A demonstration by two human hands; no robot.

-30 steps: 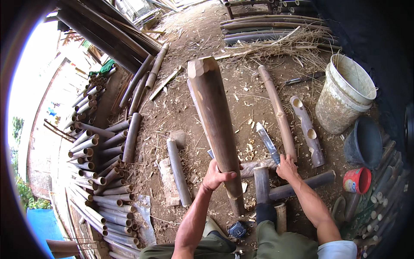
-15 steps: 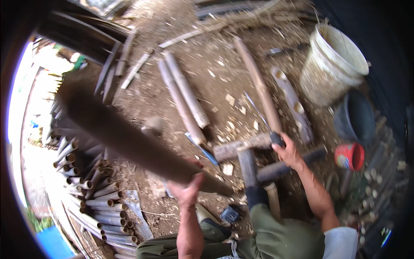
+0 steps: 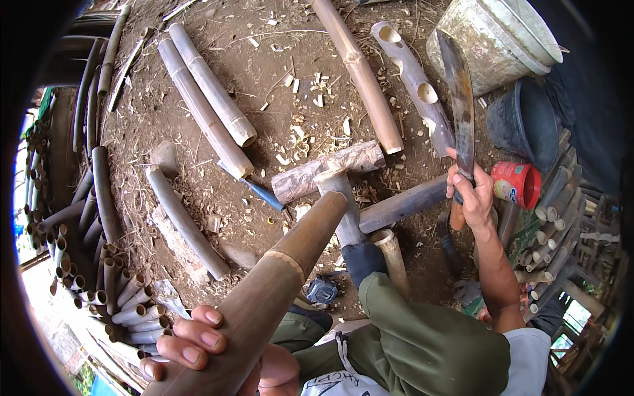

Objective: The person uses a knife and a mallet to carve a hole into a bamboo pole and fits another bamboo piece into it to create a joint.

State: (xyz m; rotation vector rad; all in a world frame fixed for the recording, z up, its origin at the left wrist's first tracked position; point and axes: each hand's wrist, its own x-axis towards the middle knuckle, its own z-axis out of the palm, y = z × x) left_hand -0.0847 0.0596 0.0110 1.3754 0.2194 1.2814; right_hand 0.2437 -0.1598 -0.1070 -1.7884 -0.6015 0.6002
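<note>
Our left hand [image 3: 198, 343] grips a thick brown bamboo pole [image 3: 264, 297]; our right hand [image 3: 472, 195] clasps a long machete [image 3: 460, 99]. The dirty white bucket [image 3: 489, 39] looks empty, perhaps; its rim is cut off.

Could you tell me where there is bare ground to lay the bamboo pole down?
Bare dirt lies between the two pale poles and the long pole, littered with chips. Another patch sits left of the curved pipe. Around the wooden block and buckets it is crowded.

Olive-green trousers [image 3: 422, 330], dark sock [image 3: 362, 259], apparently a pale short sleeve [image 3: 528, 360].
</note>
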